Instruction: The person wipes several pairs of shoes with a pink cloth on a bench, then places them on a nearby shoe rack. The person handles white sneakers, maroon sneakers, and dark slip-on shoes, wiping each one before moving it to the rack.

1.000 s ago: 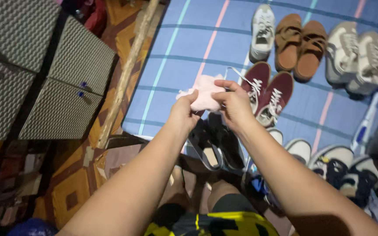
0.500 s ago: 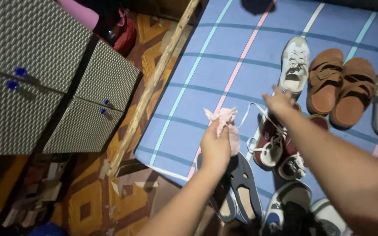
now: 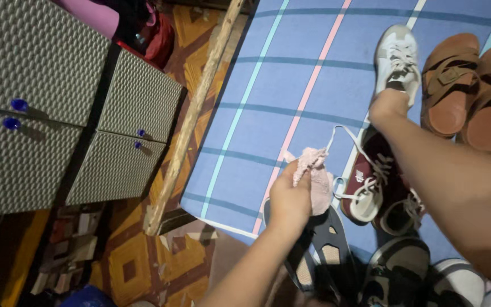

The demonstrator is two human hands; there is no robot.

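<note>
Left hand (image 3: pixel 291 199) fingers closed, gripping a pink cloth (image 3: pixel 316 176). Right hand (image 3: pixel 387 105) reaches into a white sneaker (image 3: pixel 396 54); its finger state cannot be told. Maroon sneakers (image 3: pixel 370 182) lie between.

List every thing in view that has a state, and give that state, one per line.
Left hand: closed around the pink cloth.
Pink cloth: crumpled, held above the mat.
Right hand: reaching into the white sneaker; grip hidden.
White sneaker: upright, laced.
Maroon sneakers: upright, laces loose.
Brown sandals: side by side, upright.
Cabinet doors: shut.
Wooden stick: lying along the mat edge.
</note>
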